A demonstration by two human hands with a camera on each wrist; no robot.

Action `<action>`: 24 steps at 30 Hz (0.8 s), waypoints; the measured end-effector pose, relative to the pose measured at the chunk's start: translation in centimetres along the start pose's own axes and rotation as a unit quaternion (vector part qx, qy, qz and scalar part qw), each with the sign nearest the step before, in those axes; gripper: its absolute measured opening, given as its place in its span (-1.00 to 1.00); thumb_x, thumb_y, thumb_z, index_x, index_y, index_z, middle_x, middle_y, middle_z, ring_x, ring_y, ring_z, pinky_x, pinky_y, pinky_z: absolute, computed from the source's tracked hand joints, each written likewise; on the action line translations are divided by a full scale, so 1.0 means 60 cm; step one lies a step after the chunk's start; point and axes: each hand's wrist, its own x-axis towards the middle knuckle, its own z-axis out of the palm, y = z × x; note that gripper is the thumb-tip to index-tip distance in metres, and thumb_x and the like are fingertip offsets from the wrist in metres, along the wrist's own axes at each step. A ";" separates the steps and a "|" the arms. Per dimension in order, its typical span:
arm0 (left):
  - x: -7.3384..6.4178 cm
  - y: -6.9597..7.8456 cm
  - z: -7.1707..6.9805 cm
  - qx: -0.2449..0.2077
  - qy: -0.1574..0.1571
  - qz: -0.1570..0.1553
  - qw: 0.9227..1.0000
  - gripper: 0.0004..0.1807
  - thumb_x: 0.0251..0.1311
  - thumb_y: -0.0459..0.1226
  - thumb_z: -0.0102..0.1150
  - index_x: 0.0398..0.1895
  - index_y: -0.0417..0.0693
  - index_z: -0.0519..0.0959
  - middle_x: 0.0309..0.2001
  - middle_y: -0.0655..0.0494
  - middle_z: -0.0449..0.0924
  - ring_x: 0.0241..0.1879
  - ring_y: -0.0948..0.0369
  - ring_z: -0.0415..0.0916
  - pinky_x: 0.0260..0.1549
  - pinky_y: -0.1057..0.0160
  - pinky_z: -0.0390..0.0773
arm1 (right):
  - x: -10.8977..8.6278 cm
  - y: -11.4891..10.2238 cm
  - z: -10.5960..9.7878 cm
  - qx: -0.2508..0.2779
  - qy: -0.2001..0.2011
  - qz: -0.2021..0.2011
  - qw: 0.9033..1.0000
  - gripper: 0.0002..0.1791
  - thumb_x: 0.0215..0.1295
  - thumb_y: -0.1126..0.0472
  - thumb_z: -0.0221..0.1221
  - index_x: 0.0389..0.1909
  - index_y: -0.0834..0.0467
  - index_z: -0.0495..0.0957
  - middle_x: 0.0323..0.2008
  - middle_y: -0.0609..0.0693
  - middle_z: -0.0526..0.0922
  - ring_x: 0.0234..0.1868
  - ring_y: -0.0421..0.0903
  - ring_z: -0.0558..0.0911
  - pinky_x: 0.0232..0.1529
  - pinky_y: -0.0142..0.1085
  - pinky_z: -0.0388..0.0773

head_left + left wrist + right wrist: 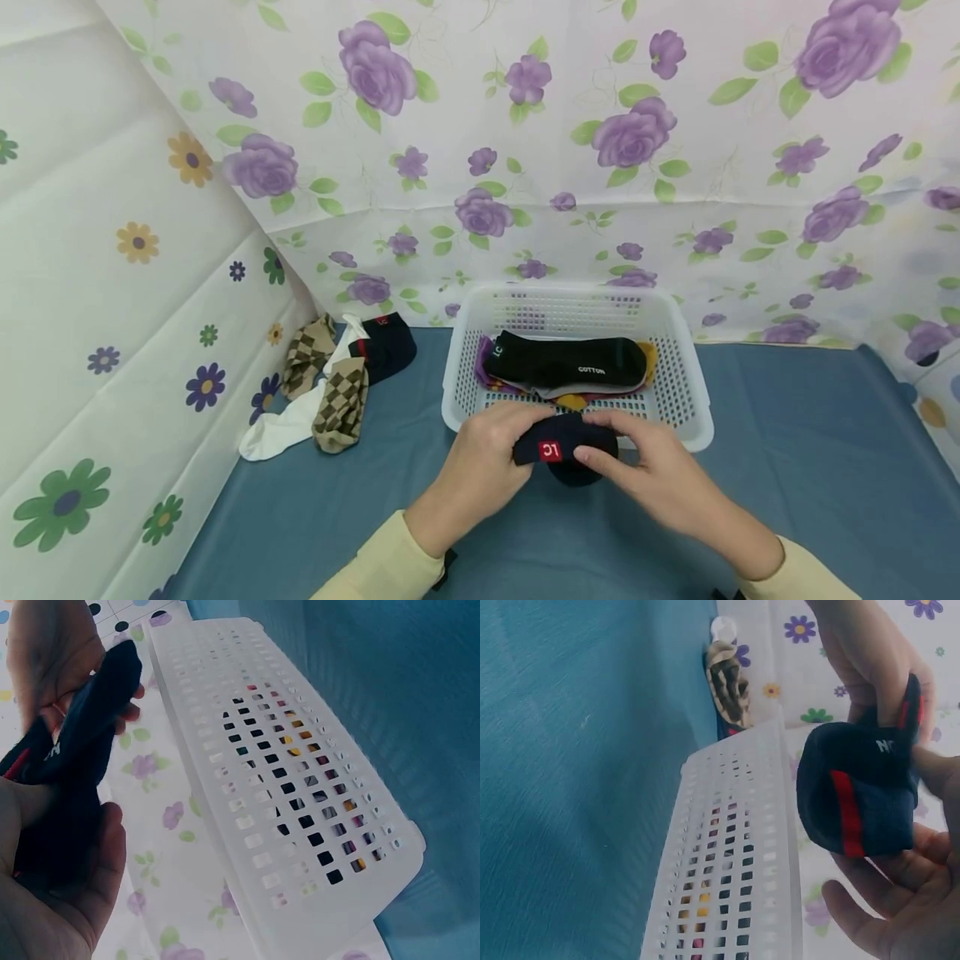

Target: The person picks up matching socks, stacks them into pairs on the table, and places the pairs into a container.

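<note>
Both hands hold a navy sock (pixel 573 442) with a red label, raised just in front of the white basket. My left hand (pixel 486 450) grips its left end, fingers behind and thumb underneath. At the other end my right hand (pixel 660 467) pinches the fabric between thumb and fingers. In the right wrist view the sock (pixel 862 791) is folded over and shows a red stripe and part of white lettering. The left wrist view shows the dark fabric (pixel 82 742) stretching between the two hands.
A white perforated basket (pixel 686 400) holds a stack of flat socks, a black one (pixel 566 362) on top. To the left lie several loose socks: checkered (pixel 341 404), white (pixel 281 429) and navy (pixel 386 346). Floral sheets (pixel 480 150) hang behind the blue table surface (pixel 787 442).
</note>
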 end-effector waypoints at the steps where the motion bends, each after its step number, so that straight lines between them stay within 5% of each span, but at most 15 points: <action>1: -0.001 0.000 0.001 0.003 -0.004 0.001 1.000 -0.72 0.18 -0.14 0.22 -0.04 0.10 0.59 -0.13 0.27 0.65 -0.12 0.39 0.56 -0.04 0.39 0.53 | 0.000 -0.001 0.002 0.003 0.002 -0.001 1.000 -0.64 0.17 -0.26 0.13 -0.02 -0.31 0.48 -0.08 -0.35 0.59 -0.08 -0.37 0.59 -0.22 -0.40 0.60; 12: -0.008 0.003 0.006 0.013 -0.100 0.022 0.995 -0.41 0.05 -0.06 0.32 0.19 0.22 0.40 0.08 0.32 0.51 0.04 0.41 0.49 0.02 0.38 0.51 | 0.003 0.000 0.017 0.011 0.076 -0.057 0.995 -0.84 0.11 -0.10 0.26 -0.30 -0.23 0.55 -0.33 -0.29 0.63 -0.47 -0.41 0.61 -0.47 -0.47 0.57; 18: -0.008 0.003 -0.004 0.020 -0.152 0.006 0.988 -0.35 0.13 0.25 0.03 0.27 0.27 0.34 0.09 0.33 0.55 -0.03 0.43 0.54 -0.10 0.38 0.56 | 0.003 0.005 0.014 0.018 0.085 -0.072 0.994 -0.84 0.06 -0.05 0.31 -0.32 -0.23 0.58 -0.34 -0.29 0.64 -0.46 -0.41 0.63 -0.49 -0.46 0.58; 24: -0.011 -0.002 -0.011 -0.004 -0.158 -0.004 0.987 -0.49 0.20 0.21 -0.09 0.18 0.35 0.41 0.00 0.41 0.59 -0.12 0.50 0.56 -0.15 0.43 0.56 | -0.002 0.007 0.006 0.050 0.071 -0.099 0.991 -0.81 0.04 0.06 0.33 -0.28 -0.20 0.62 -0.32 -0.25 0.65 -0.46 -0.35 0.63 -0.51 -0.42 0.57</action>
